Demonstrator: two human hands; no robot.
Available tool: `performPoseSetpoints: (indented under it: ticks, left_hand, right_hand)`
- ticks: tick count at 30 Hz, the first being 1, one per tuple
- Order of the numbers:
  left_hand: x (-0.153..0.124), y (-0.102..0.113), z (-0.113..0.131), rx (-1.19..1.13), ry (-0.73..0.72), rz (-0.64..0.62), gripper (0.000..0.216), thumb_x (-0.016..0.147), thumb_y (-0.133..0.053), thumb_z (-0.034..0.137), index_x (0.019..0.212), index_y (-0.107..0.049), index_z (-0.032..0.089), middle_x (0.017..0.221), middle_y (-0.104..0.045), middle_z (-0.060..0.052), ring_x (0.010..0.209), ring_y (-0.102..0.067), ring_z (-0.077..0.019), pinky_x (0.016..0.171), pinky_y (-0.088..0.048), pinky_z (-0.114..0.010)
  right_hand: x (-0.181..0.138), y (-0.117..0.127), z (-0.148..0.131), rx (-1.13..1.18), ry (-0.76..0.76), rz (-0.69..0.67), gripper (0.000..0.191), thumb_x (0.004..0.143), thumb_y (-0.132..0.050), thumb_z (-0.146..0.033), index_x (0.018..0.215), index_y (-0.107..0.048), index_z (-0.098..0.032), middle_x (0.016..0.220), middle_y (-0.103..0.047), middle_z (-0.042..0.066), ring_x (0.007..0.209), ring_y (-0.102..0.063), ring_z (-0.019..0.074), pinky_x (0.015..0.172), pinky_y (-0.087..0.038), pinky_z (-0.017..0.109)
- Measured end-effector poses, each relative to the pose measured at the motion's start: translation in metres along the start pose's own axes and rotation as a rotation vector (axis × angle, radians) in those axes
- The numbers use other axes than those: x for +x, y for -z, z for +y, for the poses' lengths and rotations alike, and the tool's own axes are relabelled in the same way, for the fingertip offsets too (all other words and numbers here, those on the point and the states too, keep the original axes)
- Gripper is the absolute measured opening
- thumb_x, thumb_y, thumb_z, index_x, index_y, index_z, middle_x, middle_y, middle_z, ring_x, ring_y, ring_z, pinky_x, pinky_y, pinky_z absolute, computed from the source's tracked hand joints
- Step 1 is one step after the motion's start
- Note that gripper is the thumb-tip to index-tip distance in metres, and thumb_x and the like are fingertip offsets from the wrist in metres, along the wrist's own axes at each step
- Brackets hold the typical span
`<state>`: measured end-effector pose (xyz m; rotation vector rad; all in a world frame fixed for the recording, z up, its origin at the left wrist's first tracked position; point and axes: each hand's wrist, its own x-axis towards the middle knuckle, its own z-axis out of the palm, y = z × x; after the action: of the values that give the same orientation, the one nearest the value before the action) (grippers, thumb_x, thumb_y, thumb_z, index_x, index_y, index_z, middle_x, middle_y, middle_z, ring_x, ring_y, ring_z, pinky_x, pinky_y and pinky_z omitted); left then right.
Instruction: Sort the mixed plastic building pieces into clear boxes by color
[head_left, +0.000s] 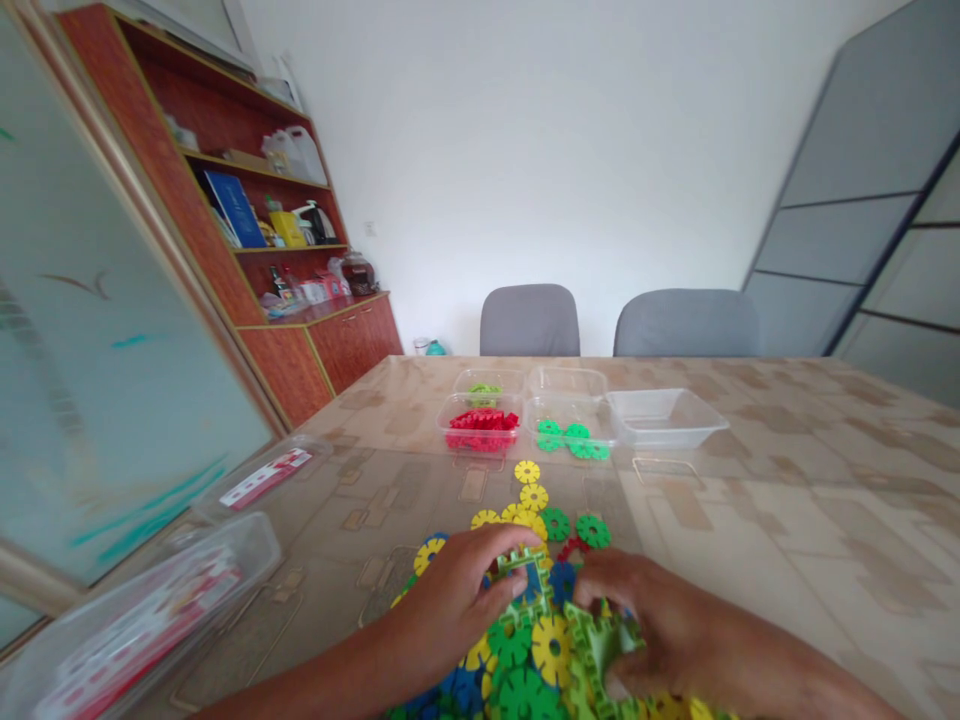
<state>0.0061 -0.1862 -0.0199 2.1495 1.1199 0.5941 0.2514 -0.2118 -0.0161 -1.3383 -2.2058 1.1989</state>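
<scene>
Left hand: my left hand [457,600] pinches a light green square plastic piece [525,562].
Right hand: my right hand [660,625] grips a light green notched plastic block [596,645].
Pile: colourful plastic gear discs [536,655] on the patterned counter [787,520].
Beyond: clear plastic tub of red pieces [480,428].

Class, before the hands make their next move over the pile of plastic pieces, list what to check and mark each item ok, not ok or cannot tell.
1. Left hand touches a light green square piece: ok.
2. Right hand rests on another light green piece: ok.
3. Either piece firmly gripped: cannot tell.
4. Tub of red pieces open: ok.
5. Tub of green pieces open: ok.
6. Large tub free of pieces: ok.
</scene>
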Motion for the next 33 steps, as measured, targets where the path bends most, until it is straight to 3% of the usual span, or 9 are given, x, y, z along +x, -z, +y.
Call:
performPoseSetpoints:
  ticks: [5, 9, 13, 18, 21, 24, 26, 29, 33]
  left_hand:
    - [0.006, -0.002, -0.002, -0.009, 0.029, 0.003, 0.033, 0.087, -0.057, 0.021, 0.120, -0.061, 0.024, 0.116, -0.067, -0.002, 0.100, -0.061, -0.0192, 0.089, -0.044, -0.028]
    - [0.012, -0.006, -0.010, -0.023, 0.007, 0.008, 0.035, 0.087, -0.057, 0.021, 0.122, -0.060, 0.025, 0.117, -0.066, -0.001, 0.103, -0.060, -0.0199, 0.089, -0.044, -0.028]
    - [0.016, -0.009, -0.014, -0.033, -0.008, 0.002, 0.032, 0.087, -0.057, 0.022, 0.119, -0.061, 0.025, 0.115, -0.067, -0.002, 0.104, -0.060, -0.0206, 0.089, -0.044, -0.029]
    - [0.019, -0.012, -0.009, -0.049, -0.025, 0.008, 0.029, 0.087, -0.056, 0.020, 0.115, -0.064, 0.024, 0.111, -0.068, -0.002, 0.099, -0.061, -0.0192, 0.087, -0.044, -0.027]
    - [0.020, -0.014, -0.006, -0.086, 0.019, 0.011, 0.025, 0.087, -0.055, 0.022, 0.111, -0.065, 0.023, 0.106, -0.068, -0.003, 0.084, -0.064, -0.0172, 0.078, -0.046, -0.027]
    - [0.021, -0.013, -0.003, -0.171, 0.053, -0.043, 0.027, 0.089, -0.049, 0.019, 0.112, -0.062, 0.021, 0.084, -0.068, 0.000, 0.066, -0.062, -0.0138, 0.066, -0.047, -0.024]
    - [0.022, -0.012, -0.003, -0.197, 0.055, -0.070, 0.029, 0.089, -0.047, 0.019, 0.114, -0.061, 0.021, 0.076, -0.066, 0.001, 0.065, -0.062, -0.0141, 0.060, -0.046, -0.023]
    - [0.024, -0.009, -0.006, -0.223, 0.075, -0.062, 0.030, 0.088, -0.050, 0.024, 0.116, -0.060, 0.021, 0.082, -0.065, -0.002, 0.068, -0.062, -0.0154, 0.053, -0.045, -0.021]
    - [0.030, -0.011, -0.009, -0.305, 0.132, -0.069, 0.031, 0.088, -0.049, 0.027, 0.116, -0.058, 0.019, 0.079, -0.062, -0.003, 0.066, -0.062, -0.0168, 0.042, -0.043, -0.018]
  right_hand:
    - [0.005, 0.003, 0.005, 0.009, 0.103, 0.072, 0.034, 0.070, -0.068, -0.012, 0.100, -0.071, -0.026, 0.102, -0.070, 0.002, 0.100, -0.061, 0.0265, 0.086, -0.046, 0.036]
    - [0.010, 0.009, 0.009, 0.057, 0.162, 0.059, 0.034, 0.079, -0.062, -0.015, 0.109, -0.070, -0.028, 0.099, -0.073, -0.002, 0.092, -0.065, 0.0232, 0.081, -0.048, 0.031]
    - [0.010, 0.015, 0.023, 0.071, 0.103, 0.107, 0.034, 0.081, -0.064, -0.028, 0.115, -0.067, -0.025, 0.096, -0.072, 0.000, 0.085, -0.064, 0.0217, 0.070, -0.051, 0.027]
    - [0.010, 0.019, 0.031, 0.141, 0.068, 0.095, 0.040, 0.081, -0.065, -0.036, 0.120, -0.064, -0.025, 0.104, -0.070, 0.001, 0.087, -0.063, 0.0199, 0.073, -0.052, 0.027]
    - [0.014, 0.015, 0.028, 0.156, 0.088, 0.117, 0.037, 0.083, -0.063, -0.035, 0.119, -0.064, -0.023, 0.104, -0.070, 0.002, 0.087, -0.063, 0.0195, 0.073, -0.053, 0.027]
    - [0.018, 0.009, 0.028, 0.144, 0.131, 0.184, 0.034, 0.084, -0.060, -0.030, 0.116, -0.064, -0.021, 0.103, -0.069, 0.003, 0.093, -0.062, 0.0215, 0.078, -0.052, 0.029]
    - [0.019, 0.008, 0.031, 0.135, 0.127, 0.201, 0.031, 0.084, -0.059, -0.029, 0.114, -0.065, -0.021, 0.100, -0.070, 0.003, 0.095, -0.062, 0.0228, 0.079, -0.052, 0.031]
    - [0.017, 0.013, 0.035, 0.180, 0.103, 0.165, 0.029, 0.085, -0.060, -0.033, 0.112, -0.065, -0.022, 0.102, -0.069, 0.004, 0.096, -0.062, 0.0236, 0.080, -0.052, 0.033]
    - [0.020, 0.019, 0.031, 0.357, 0.124, 0.205, 0.039, 0.084, -0.063, -0.041, 0.118, -0.059, -0.023, 0.112, -0.064, 0.004, 0.101, -0.059, 0.0236, 0.083, -0.051, 0.034]
